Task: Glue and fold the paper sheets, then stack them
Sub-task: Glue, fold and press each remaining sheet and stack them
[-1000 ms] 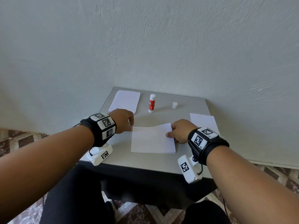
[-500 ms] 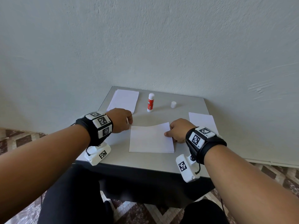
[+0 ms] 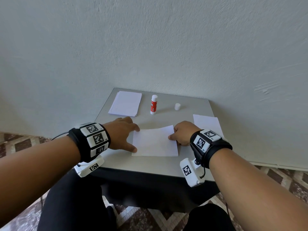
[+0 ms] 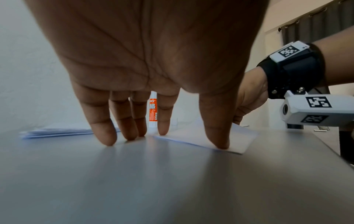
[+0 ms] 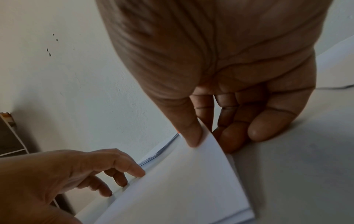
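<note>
Both hands' fingers (image 3: 133, 149) on folded sheet (image 3: 154, 143)

A grey table (image 3: 150, 165) bears a folded sheet (image 3: 155, 144), paper stack (image 3: 125, 103), glue stick (image 3: 153, 104), cap (image 3: 177, 106) and another sheet (image 3: 207, 123).

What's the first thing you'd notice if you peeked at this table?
Two hands working one folded paper at the table's near middle: the left hand spreads straight fingers on its left edge, the right hand pinches its right edge. Behind stands an orange glue stick, its white cap off to the right.
</note>
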